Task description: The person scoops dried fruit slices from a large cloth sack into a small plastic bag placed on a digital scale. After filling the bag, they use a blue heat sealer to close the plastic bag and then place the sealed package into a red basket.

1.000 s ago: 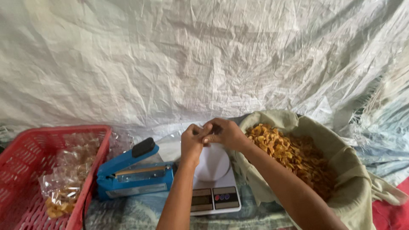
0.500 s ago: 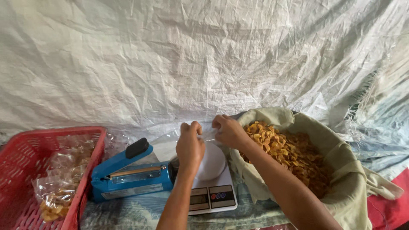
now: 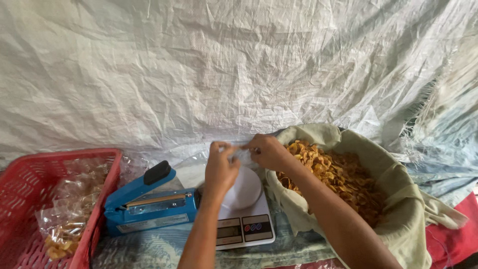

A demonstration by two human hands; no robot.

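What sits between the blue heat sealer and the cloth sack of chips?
In the head view, a white digital scale sits between the blue heat sealer and the cloth sack of chips.

A red basket [image 3: 30, 174] of filled bags [image 3: 67, 226] sits left of a blue heat sealer [image 3: 149, 206]; white tarp [image 3: 224, 65] hangs behind.

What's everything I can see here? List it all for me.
Clear plastic bag: one, transparent, held between both hands above the scale.
Kitchen scale: one, white, centre front.
Heat sealer: one, blue with black handle, left of the scale.
Basket: one, red, far left, holding filled chip bags.
Cloth-lined tub: one, olive-green, right, full of golden chips.
Woven sheet: white, backdrop.
Left hand: pinching the bag.
Right hand: pinching the bag.
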